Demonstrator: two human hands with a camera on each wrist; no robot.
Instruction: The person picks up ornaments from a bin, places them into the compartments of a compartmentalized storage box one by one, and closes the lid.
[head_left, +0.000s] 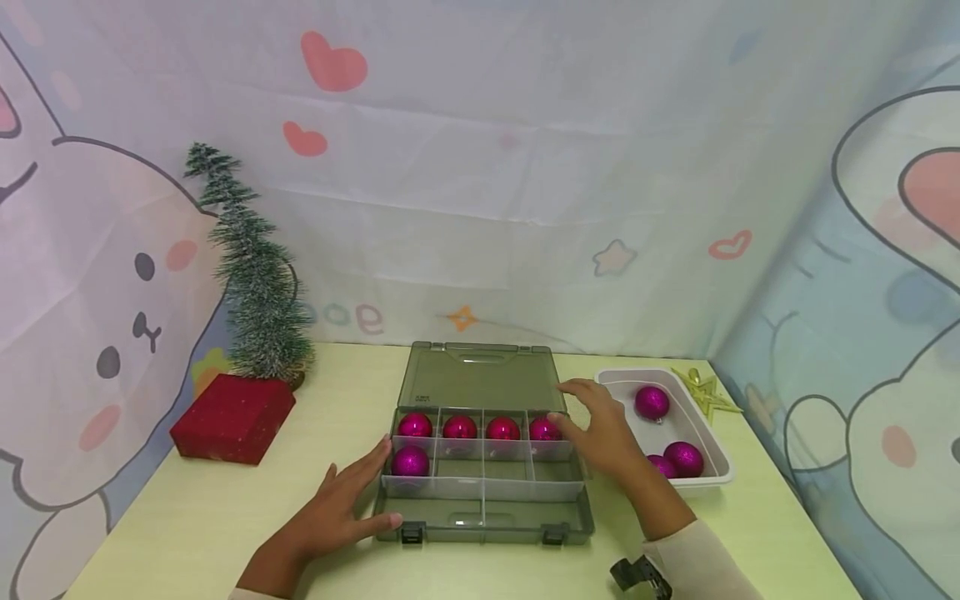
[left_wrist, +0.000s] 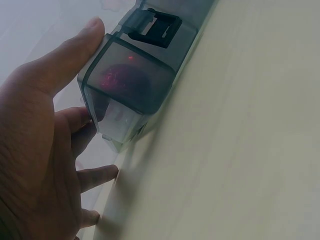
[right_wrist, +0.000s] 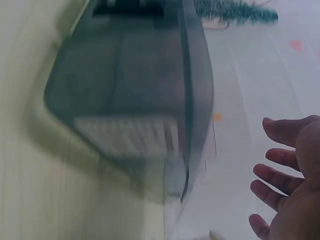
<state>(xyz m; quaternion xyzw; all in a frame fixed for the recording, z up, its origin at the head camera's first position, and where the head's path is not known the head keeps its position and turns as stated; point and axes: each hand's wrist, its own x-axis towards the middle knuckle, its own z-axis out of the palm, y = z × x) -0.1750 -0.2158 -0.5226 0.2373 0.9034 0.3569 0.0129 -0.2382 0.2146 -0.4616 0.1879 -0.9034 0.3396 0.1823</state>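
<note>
A translucent green compartment case [head_left: 463, 515] lies with its lid [head_left: 480, 375] tipped back. Several shiny magenta baubles [head_left: 460, 427] fill its back row of compartments, and one glittery bauble [head_left: 410, 461] sits in the leftmost compartment of the front row. My left hand [head_left: 337, 508] rests at the case's left side, thumb near the front corner, fingers extended along the wall. In the left wrist view the thumb lies against the case [left_wrist: 135, 75]. Over the case's right back part, my right hand [head_left: 603, 429] hovers with fingers spread, holding nothing, as the right wrist view also shows.
To the right, a white tray [head_left: 712, 442] holds glittery purple baubles [head_left: 652, 402], one partly behind my right forearm. Beyond its back corner lies a gold star [head_left: 705, 393]. A small frosted tree [head_left: 262, 292] stands at the back left behind a red velvety box [head_left: 232, 417].
</note>
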